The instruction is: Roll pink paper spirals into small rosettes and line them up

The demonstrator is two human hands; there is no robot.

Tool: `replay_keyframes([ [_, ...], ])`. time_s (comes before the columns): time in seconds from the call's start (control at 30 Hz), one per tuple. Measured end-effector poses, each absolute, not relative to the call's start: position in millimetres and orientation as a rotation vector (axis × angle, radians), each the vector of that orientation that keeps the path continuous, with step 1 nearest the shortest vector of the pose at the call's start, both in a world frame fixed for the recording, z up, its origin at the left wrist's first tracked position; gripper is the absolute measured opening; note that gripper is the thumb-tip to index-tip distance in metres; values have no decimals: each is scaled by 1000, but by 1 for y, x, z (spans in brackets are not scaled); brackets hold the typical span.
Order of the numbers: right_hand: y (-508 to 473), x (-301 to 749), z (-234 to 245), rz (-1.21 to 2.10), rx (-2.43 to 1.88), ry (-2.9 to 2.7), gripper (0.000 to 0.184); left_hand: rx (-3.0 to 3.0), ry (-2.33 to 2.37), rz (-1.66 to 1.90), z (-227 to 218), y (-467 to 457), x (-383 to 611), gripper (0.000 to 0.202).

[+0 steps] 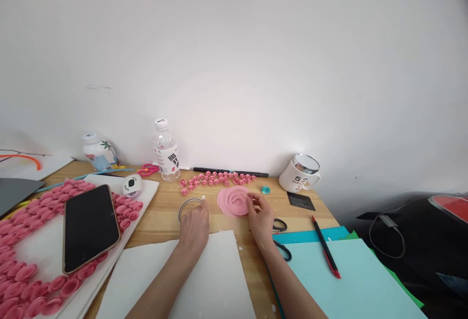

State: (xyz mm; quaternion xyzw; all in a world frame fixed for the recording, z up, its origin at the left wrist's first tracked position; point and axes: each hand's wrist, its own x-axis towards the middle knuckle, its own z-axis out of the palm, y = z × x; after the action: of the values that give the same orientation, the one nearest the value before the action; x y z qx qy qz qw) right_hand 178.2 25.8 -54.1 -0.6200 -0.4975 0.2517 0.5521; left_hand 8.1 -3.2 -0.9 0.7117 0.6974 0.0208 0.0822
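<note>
My left hand point(194, 225) rests on the wooden desk point(161, 216) with its fingers curled on a clear tape ring point(185, 205) and a small white bit at the fingertips. My right hand point(260, 216) pinches the edge of a pink paper spiral point(232, 201) that lies flat on the desk. Behind the spiral lie several small rolled pink paper roses point(215, 179) and one teal paper coil point(265, 189).
A white board point(47, 246) with pink roses and a phone point(89, 226) lies left. White sheet point(204, 280) in front, teal paper point(343, 280) with a red pen point(325, 246) right, scissors point(281, 233). Water bottle point(165, 150), mug point(300, 173), black marker point(230, 171), black bag point(420, 241).
</note>
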Motion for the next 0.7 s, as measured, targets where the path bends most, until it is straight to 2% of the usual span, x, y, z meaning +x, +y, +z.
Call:
replay_keyframes([
  [0.17, 27, 183, -58, 538, -1459, -1216, 29, 2147, 2158, 145, -6, -1, 6, 34],
  [0.33, 31, 182, -60, 446, -1490, -1219, 26, 1983, 2487, 413, -7, 2, 0, 33],
  [0.53, 35, 182, -63, 469, -1521, -1230, 28, 1819, 2846, 784, 31, -1, -31, 28],
  [0.7, 36, 182, -63, 488, -1526, -1215, 29, 1401, 3111, 785, 51, 1, -98, 36],
])
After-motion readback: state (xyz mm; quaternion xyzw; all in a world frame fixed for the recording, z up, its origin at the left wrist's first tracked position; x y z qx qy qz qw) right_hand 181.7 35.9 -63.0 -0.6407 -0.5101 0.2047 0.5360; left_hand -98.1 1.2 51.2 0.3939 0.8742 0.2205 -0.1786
